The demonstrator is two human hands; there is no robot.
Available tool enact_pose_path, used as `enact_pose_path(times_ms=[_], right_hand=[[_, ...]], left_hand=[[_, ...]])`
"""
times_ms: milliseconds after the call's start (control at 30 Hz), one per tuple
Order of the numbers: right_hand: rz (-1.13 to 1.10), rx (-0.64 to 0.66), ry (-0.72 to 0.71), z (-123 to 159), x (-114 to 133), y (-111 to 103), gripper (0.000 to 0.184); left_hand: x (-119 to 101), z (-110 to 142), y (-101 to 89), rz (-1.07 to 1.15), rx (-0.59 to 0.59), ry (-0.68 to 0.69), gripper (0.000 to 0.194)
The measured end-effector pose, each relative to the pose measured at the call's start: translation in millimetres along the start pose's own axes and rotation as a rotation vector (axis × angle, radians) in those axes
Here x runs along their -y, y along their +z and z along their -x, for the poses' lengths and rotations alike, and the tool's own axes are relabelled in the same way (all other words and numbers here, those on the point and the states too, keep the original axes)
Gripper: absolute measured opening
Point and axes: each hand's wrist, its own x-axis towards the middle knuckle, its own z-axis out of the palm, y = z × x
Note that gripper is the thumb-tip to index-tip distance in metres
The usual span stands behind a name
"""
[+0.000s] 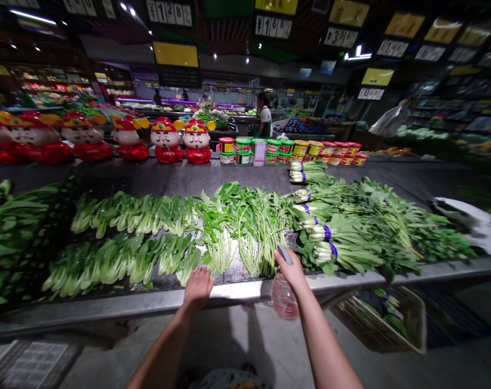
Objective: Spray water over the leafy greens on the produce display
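My right hand is wrapped round the top of a clear, pink-tinted spray bottle. The bottle's grey head pokes out above my fingers, and its ribbed body hangs in front of the shelf's metal edge. My left hand rests palm down at that same edge, fingers stretched toward a head of bok choy; whether it touches the leaves I cannot tell. Loose leafy stalks lie on the perforated shelf between and beyond my hands. To their right are bunches of greens bound with purple bands.
Red figurines and stacked small tubs line the shelf's back. A black crate wall stands at left. Beneath the shelf sits a basket with greens. A white plastic bag lies far right. Another person stands in the background.
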Motion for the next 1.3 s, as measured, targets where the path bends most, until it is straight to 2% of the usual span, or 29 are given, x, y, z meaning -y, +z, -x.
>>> enact_pose_path(times_ms=[100, 333, 467, 633, 767, 900, 1300], right_hand=[[-0.038, 0.083, 0.027, 1, 7, -1, 0.042], [-0.079, 0.128, 0.0, 6, 25, 9, 0.041], [-0.1, 0.137, 0.016, 11, 32, 23, 0.039], [-0.09, 0.156, 0.038, 19, 42, 34, 0.036], [-0.065, 0.162, 0.022, 22, 44, 38, 0.037], [-0.089, 0.155, 0.026, 21, 44, 40, 0.041], [-0.086, 0.141, 0.035, 26, 48, 53, 0.04]], left_hand=[[-2, 0, -4.6, 0.014, 0.007, -0.003, 0.047], [2, 3, -32.8, 0.033, 0.077, 0.048, 0.044], [20, 10, -48.6, -0.009, 0.058, -0.009, 0.043], [51, 22, -59.2, -0.072, 0.01, -0.044, 0.041], [74, 31, -60.7, -0.107, 0.014, -0.091, 0.041], [87, 36, -56.9, -0.101, 0.011, -0.102, 0.042], [91, 34, -49.6, -0.081, -0.003, -0.079, 0.041]])
